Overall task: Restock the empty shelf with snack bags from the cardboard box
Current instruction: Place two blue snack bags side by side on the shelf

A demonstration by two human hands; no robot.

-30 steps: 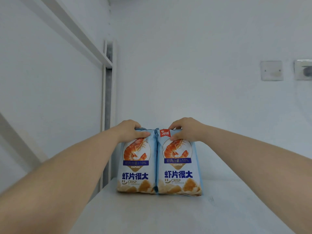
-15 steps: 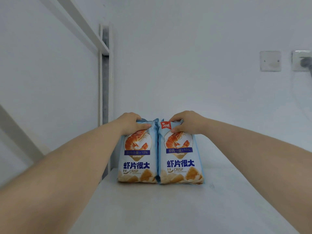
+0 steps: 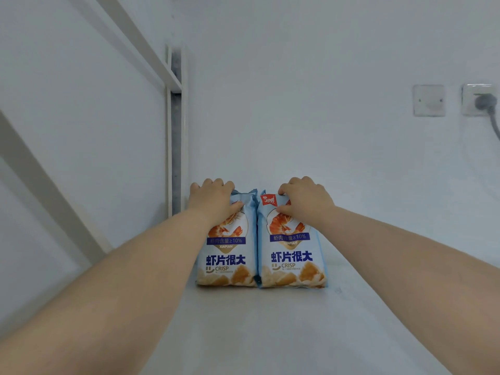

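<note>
Two light-blue shrimp-crisp snack bags stand upright side by side at the back left of the white shelf (image 3: 270,334). My left hand (image 3: 213,201) grips the top of the left bag (image 3: 226,261), thumb across its front. My right hand (image 3: 305,198) holds the top of the right bag (image 3: 292,263) the same way, beside its red logo. The two bags touch each other. The cardboard box is out of sight.
A white metal upright (image 3: 176,131) of the shelf frame stands just left of the bags, with a slanted brace (image 3: 48,190) further left. On the back wall at right are a blank plate (image 3: 428,100) and a socket with a grey plug (image 3: 484,101).
Both hands have slid lower over the bag tops, pressing the bags back and upright. The view has tilted and shifted slightly; the bags stay in the same spot.
</note>
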